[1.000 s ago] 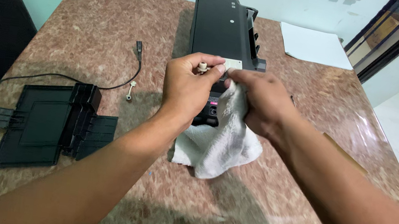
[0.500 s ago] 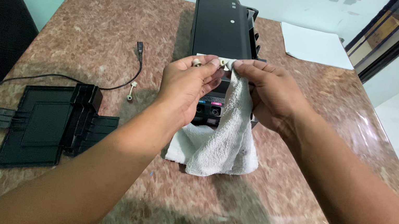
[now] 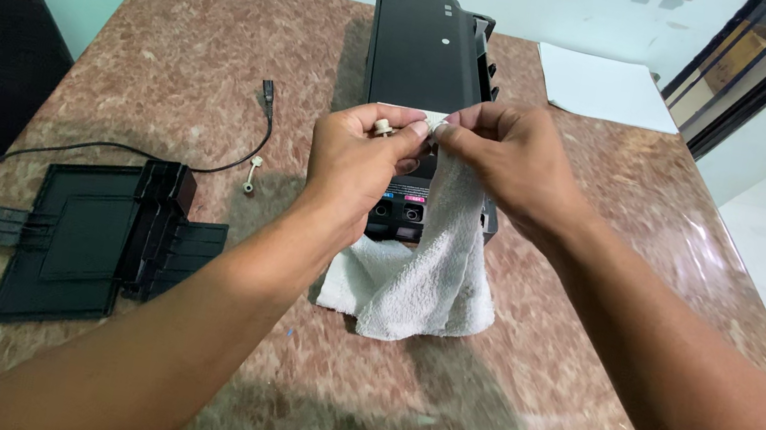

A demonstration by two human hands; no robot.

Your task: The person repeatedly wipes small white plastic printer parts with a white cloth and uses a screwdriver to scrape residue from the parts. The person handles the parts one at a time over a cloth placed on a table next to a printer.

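Note:
My left hand pinches a small cream plastic part between thumb and fingers, held above the near end of a black printer. My right hand grips the top of a white cloth and presses it against that small part. The cloth hangs down over the printer's near end and its lower edge rests on the table. Both hands meet fingertip to fingertip.
The table is brown speckled stone. A black plastic tray cover lies at the left. A black cable and a second small cream part lie between it and the printer. White paper sits at the far right.
Both hands rose slightly over the printer. My right hand shifted its hold from bunching the cloth near the printer's end to pinching it at the small part. The cloth now hangs longer.

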